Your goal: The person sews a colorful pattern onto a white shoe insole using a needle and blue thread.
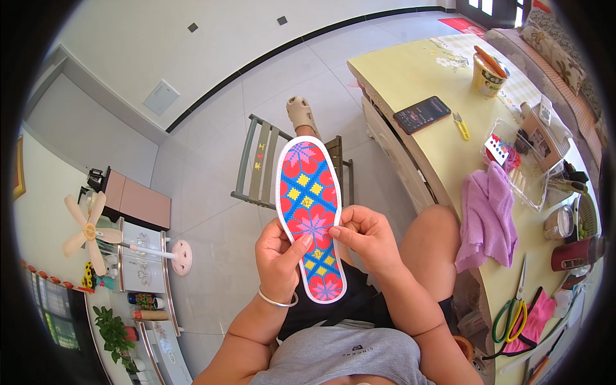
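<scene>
Between my two hands an embroidered insole (308, 186) is held up over my lap, toe end away from me. White edging runs round it, and its face carries red and pink flowers, blue lattice and yellow patches. My left hand (280, 253) grips the left edge, thumb lying on the stitched face and fingers behind. On the opposite edge my right hand (367, 234) pinches the insole between thumb and fingers. Whether a needle is in either hand, I cannot make out. Beyond the insole a small folding stool (256, 160) stands on the floor, with a beige clog (300, 114) on my foot.
At right a yellow-covered table (410, 77) bears a phone (422, 115), yellow snips (461, 126), a tub (489, 76), a clear tray with threads (504, 151), a purple cloth (489, 218) and scissors (513, 314). A fan (90, 232) and cabinets (144, 256) stand left.
</scene>
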Motion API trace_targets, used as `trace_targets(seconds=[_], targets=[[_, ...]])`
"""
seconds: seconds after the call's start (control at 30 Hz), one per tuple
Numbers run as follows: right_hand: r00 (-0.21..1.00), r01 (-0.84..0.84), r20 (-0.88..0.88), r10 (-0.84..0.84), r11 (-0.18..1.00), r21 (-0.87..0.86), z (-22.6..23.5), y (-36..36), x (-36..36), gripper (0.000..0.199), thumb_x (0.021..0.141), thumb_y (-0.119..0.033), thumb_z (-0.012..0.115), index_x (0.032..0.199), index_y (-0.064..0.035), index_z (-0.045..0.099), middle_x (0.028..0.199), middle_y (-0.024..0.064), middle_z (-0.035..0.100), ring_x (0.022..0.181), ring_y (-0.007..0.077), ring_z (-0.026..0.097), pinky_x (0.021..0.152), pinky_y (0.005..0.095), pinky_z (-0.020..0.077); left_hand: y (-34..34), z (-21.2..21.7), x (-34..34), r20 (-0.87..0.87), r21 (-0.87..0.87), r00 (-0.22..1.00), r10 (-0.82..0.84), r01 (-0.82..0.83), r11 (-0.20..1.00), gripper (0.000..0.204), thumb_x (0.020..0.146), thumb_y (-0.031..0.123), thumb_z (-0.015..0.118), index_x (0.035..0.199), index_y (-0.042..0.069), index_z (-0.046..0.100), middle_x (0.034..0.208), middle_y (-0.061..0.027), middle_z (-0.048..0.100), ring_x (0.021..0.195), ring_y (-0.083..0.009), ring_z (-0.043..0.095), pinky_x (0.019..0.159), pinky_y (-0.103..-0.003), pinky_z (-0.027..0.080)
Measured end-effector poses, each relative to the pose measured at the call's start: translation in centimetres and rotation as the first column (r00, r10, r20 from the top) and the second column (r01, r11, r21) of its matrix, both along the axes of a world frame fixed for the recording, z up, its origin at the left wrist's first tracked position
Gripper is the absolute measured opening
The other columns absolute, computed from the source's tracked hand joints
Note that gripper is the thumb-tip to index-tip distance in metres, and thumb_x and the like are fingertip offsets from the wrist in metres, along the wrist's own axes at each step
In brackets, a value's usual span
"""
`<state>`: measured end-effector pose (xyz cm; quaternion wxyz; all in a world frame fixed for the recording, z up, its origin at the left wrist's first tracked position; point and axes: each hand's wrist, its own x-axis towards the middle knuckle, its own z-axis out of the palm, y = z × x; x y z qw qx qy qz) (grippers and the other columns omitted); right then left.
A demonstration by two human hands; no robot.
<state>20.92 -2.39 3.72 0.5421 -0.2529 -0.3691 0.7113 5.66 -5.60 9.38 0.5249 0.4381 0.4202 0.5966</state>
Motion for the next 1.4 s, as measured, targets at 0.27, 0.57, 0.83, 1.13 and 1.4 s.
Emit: trace_targets(seconds=[0.27, 0.57, 0.83, 1.13, 1.4], targets=[[0.932, 0.209, 0.275, -0.235, 0.97, 0.123, 2.7, -0.8, 0.6, 0.007, 0.089, -0.001, 0.065, 0.092, 0.0015, 0.059, 0.065, -0.0051, 0.052, 0.059, 0.0005, 0.043, 0.052, 0.0177, 0.0332, 0.0, -0.4, 0.0, -0.037, 0.005, 0.999, 0.009, -0.009, 1.0, 0.022, 0.087, 0.002, 0.062, 0.108, -0.004, 0.06, 0.105, -0.0131, 0.068, 0.093, -0.0164, 0.065, 0.087, -0.032, 0.052], [0.632, 0.236, 0.379, -0.676, 0.634, 0.736, 3.0, -2.1, 0.5, 0.015, 0.08, 0.004, 0.066, 0.093, -0.001, 0.062, 0.079, 0.0142, 0.061, 0.069, 0.0307, 0.061, 0.061, 0.0368, 0.0498, 0.0, -0.6, -0.1, -0.154, 0.065, 0.988, 0.033, -0.023, 0.998, 0.019, 0.09, 0.004, 0.062, 0.107, -0.003, 0.06, 0.1, -0.0098, 0.069, 0.087, -0.0115, 0.065, 0.079, -0.026, 0.053], [0.468, 0.21, 0.354, -0.809, 0.491, 0.845, 2.6, -1.8, 0.2, 0.014, 0.076, 0.002, 0.069, 0.089, -0.0017, 0.065, 0.073, 0.0095, 0.059, 0.064, 0.0275, 0.059, 0.057, 0.0359, 0.049, -0.1, -0.8, 0.0, -0.18, 0.076, 0.982, 0.056, -0.042, 0.996, 0.017, 0.09, 0.001, 0.062, 0.106, -0.004, 0.06, 0.097, -0.0092, 0.069, 0.084, -0.0103, 0.065, 0.075, -0.024, 0.052], [0.42, 0.161, 0.348, -0.838, 0.446, 0.88, 2.5, -1.7, 0.2, 0.015, 0.073, -0.001, 0.071, 0.086, -0.0038, 0.065, 0.068, 0.0062, 0.056, 0.058, 0.0226, 0.056, 0.05, 0.0331, 0.0456, -0.2, -1.0, 0.1, -0.172, 0.059, 0.984, 0.054, -0.045, 0.997, 0.015, 0.089, 0.001, 0.064, 0.103, -0.004, 0.061, 0.095, -0.0091, 0.069, 0.081, -0.0092, 0.064, 0.072, -0.023, 0.051], [0.413, 0.144, 0.36, -0.837, 0.45, 0.881, 2.6, -1.7, 0.2, 0.015, 0.072, -0.001, 0.071, 0.085, -0.0031, 0.065, 0.068, 0.0065, 0.056, 0.059, 0.0224, 0.056, 0.051, 0.0331, 0.046, -0.4, -1.2, 0.0, -0.2, 0.035, 0.979, 0.029, -0.023, 0.999, 0.022, 0.087, 0.0, 0.062, 0.108, -0.004, 0.06, 0.1, -0.0094, 0.069, 0.087, -0.0111, 0.064, 0.08, -0.025, 0.051]])
